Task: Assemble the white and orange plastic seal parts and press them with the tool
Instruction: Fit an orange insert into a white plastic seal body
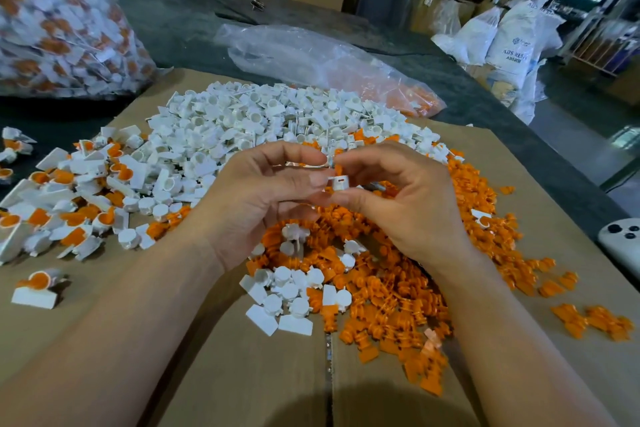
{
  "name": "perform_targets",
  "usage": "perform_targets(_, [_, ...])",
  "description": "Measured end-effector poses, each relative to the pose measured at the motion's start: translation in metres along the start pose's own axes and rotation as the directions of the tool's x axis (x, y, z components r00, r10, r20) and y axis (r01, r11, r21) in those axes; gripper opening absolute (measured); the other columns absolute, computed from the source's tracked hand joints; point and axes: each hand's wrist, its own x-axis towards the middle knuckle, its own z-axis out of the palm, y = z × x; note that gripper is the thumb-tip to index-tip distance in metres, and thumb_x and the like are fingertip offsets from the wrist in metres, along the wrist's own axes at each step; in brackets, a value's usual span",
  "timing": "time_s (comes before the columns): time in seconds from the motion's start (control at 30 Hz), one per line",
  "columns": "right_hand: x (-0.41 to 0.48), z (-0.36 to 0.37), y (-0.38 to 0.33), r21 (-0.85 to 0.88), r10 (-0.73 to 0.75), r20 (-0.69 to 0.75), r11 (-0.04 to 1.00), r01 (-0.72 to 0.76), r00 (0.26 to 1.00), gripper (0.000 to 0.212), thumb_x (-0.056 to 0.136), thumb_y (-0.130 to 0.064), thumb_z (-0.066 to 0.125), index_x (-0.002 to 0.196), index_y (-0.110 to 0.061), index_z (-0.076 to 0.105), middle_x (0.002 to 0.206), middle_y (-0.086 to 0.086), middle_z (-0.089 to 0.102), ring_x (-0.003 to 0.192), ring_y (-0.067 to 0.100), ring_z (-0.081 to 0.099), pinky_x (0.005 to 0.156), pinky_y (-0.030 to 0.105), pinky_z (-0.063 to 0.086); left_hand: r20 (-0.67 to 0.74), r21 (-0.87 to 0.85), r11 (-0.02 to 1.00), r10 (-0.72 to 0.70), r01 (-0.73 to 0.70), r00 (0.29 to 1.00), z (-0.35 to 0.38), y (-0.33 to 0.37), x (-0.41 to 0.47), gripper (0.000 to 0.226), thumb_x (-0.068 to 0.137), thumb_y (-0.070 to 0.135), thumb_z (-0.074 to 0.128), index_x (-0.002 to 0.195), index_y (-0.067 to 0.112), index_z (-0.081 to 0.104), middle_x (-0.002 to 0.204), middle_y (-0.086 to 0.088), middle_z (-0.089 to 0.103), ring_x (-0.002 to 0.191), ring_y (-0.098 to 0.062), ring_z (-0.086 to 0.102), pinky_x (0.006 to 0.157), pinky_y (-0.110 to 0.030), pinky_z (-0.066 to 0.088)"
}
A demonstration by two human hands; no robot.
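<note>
My left hand (266, 198) and my right hand (401, 204) meet above the cardboard, fingertips together. Between them is a small white seal body (340, 183) with an orange insert (338, 169) sticking out of its top. My left thumb and fingers pinch the white body from the left; my right thumb and forefinger hold the orange insert. A heap of white seal bodies (263, 121) lies beyond the hands. A heap of orange inserts (398, 295) lies under and right of them. Assembled white-and-orange seals (69, 204) sit at the left. No pressing tool is visible.
A flattened cardboard sheet (242, 374) covers the dark table. A big clear bag of assembled seals (62, 21) stands far left. A clear plastic bag (311, 55) with orange parts lies behind the heaps. A white device (623, 239) rests at the right edge. Boxes and sacks stand behind.
</note>
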Motion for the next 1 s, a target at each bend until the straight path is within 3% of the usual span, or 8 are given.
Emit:
perform_targets(0.13, [-0.0008, 0.0004, -0.0002, 0.015, -0.029, -0.068, 0.999, 0.030, 0.997, 0.038, 0.066, -0.016, 0.076, 0.090, -0.038, 0.056, 0.083, -0.015, 0.059, 0.075, 0.001, 0.059, 0.070, 0.013, 0.049, -0.008, 0.005, 1.000, 0.011, -0.011, 1.000, -0.0001, -0.0015, 0.0004, 0.041, 0.050, 0.028, 0.073, 0.085, 0.009, 0.065, 0.075, -0.005, 0.072, 0.061, -0.016, 0.069, 0.048, -0.021, 0.053])
perform_targets(0.37, [-0.0015, 0.0034, -0.0004, -0.019, -0.098, -0.065, 0.995, 0.097, 0.993, 0.038, 0.066, -0.018, 0.076, 0.091, -0.035, 0.054, 0.083, -0.018, 0.057, 0.075, 0.003, 0.059, 0.069, 0.014, 0.050, -0.013, -0.019, 0.999, 0.038, -0.038, 0.999, -0.0019, -0.0017, 0.0006, 0.025, 0.051, 0.023, 0.072, 0.073, 0.013, 0.070, 0.068, -0.003, 0.070, 0.055, -0.012, 0.066, 0.046, -0.021, 0.051])
perform_targets(0.67, [-0.0030, 0.0059, -0.0005, -0.005, -0.120, -0.069, 0.993, 0.120, 0.990, 0.034, 0.064, -0.020, 0.077, 0.089, -0.027, 0.055, 0.080, -0.015, 0.057, 0.073, 0.007, 0.060, 0.068, 0.014, 0.049, -0.024, 0.017, 0.999, 0.028, -0.028, 0.999, -0.0008, -0.0010, 0.0002, 0.032, 0.052, 0.028, 0.071, 0.077, 0.010, 0.067, 0.062, -0.001, 0.067, 0.050, -0.011, 0.063, 0.046, -0.021, 0.051])
perform_targets(1.0, [-0.0026, 0.0044, -0.0001, -0.016, -0.130, -0.078, 0.992, 0.129, 0.988, 0.035, 0.068, -0.015, 0.075, 0.095, -0.027, 0.056, 0.084, -0.019, 0.055, 0.076, 0.003, 0.058, 0.070, 0.013, 0.049, -0.015, 0.000, 0.999, 0.048, -0.048, 0.999, -0.0012, -0.0013, 0.0000, 0.019, 0.053, 0.022, 0.070, 0.070, 0.015, 0.070, 0.064, -0.001, 0.068, 0.054, -0.012, 0.066, 0.045, -0.020, 0.051])
